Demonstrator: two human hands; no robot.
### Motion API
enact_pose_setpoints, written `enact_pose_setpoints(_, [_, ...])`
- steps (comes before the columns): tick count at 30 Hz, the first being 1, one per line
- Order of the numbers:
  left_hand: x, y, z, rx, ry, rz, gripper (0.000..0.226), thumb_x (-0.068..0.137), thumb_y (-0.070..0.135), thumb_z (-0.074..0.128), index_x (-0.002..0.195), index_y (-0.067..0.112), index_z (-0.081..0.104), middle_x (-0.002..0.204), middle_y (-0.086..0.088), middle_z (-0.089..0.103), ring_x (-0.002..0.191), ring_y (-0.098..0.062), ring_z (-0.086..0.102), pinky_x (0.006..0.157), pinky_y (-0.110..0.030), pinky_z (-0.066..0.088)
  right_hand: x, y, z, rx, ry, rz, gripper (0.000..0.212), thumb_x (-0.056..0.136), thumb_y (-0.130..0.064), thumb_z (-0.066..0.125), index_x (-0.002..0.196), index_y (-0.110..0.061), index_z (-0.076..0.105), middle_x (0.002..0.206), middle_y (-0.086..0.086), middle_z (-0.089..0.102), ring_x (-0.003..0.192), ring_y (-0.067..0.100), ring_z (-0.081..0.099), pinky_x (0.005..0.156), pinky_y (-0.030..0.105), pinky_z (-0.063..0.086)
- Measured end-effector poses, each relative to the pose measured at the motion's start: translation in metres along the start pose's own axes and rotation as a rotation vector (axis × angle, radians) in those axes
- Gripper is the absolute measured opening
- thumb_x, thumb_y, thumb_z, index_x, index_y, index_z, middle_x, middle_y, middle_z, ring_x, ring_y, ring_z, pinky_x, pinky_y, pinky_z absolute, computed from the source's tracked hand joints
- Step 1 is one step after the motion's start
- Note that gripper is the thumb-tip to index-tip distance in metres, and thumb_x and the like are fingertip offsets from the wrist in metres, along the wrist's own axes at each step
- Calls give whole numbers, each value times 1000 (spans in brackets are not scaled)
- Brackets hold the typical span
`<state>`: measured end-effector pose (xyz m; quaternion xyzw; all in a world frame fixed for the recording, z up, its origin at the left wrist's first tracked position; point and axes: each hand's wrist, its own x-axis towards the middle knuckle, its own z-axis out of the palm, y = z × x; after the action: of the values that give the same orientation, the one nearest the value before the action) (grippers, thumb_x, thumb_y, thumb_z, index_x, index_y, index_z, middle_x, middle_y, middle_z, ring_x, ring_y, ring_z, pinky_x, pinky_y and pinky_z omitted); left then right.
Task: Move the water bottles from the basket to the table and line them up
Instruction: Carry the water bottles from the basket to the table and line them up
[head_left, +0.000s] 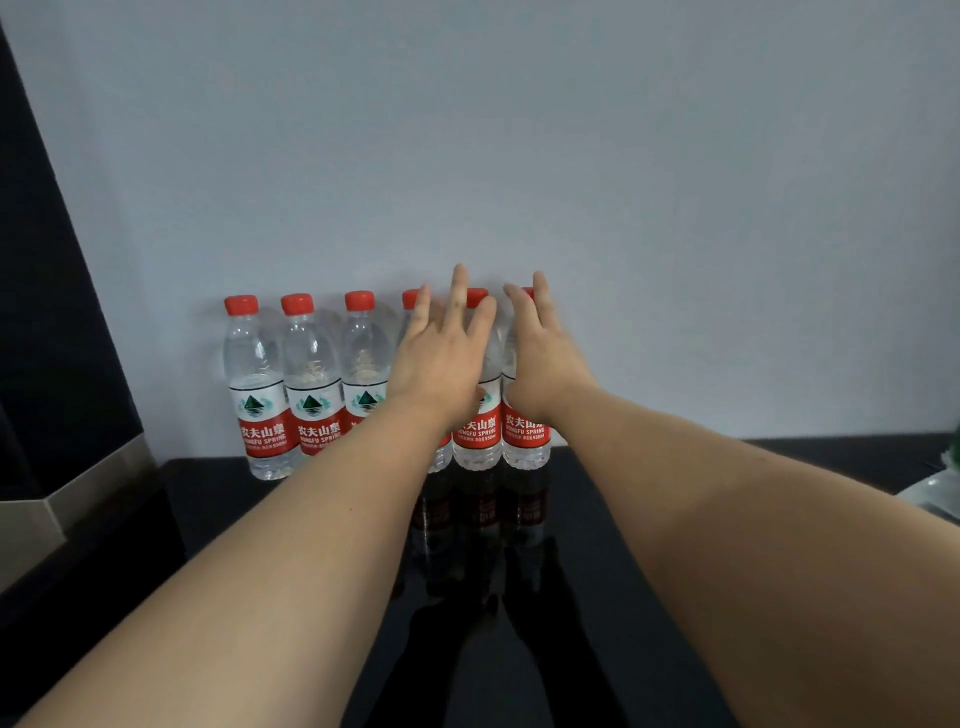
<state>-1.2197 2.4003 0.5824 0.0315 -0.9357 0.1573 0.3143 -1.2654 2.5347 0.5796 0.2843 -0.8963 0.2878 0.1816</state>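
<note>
Several clear water bottles with red caps and red labels stand upright in a row on the glossy black table (649, 519), against the pale wall. The leftmost bottle (257, 387) and its two neighbours show in full. My left hand (441, 353) is stretched out with spread, straight fingers in front of the fourth bottle (441, 457) and fifth bottle (477, 431). My right hand (540, 353) reaches with straight fingers over the rightmost bottle (524, 436). Whether either hand touches a bottle is unclear. No basket is in view.
A grey ledge (62, 504) beside a dark panel sits at the left. A pale object with a bit of green (935, 493) shows at the right edge of the table. The tabletop mirrors the bottles and my arms.
</note>
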Motion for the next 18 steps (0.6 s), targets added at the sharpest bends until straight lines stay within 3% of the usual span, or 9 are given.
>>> enact_pose_setpoints(2, [-4,-2,-9,-15,6,14,102,83,40,77,154,14,9,167,-23,-14,154,-31,22,127,-48,-7,-2,-7,-5,62,24,33,111,85,12,58,163,-37,-3,168,-13,-27,153,45,23,111,38,37])
enact_pose_setpoints(5, [-9,-8,-37,-33,32,41,82,85,21,71,152,11,24,169,-20,-6,157,-29,12,126,-44,-10,-7,-23,-25,22,78,103,99,94,-2,58,164,-36,-4,169,-12,-24,156,46,7,118,52,35])
enact_pose_setpoints(10, [-17,-15,-112,-31,-45,9,78,86,3,56,157,9,22,171,-15,-4,158,-26,2,126,-39,-11,-21,-61,-84,-69,57,115,95,92,4,52,164,-28,0,170,-7,-21,157,41,7,117,53,37])
enact_pose_setpoints(15, [-35,-17,-193,-1,-132,-51,76,90,10,58,158,9,24,170,-14,7,157,-27,10,128,-43,-2,-56,-94,-158,-188,-5,57,91,97,-3,56,165,-27,1,171,-7,-19,158,37,6,120,53,33])
enact_pose_setpoints(18, [-54,-9,-246,7,-192,-69,72,92,18,61,156,9,30,169,-14,12,155,-27,19,128,-45,3,-92,-103,-202,-293,-44,8,90,94,3,50,165,-26,2,172,-7,-17,157,40,7,120,56,32])
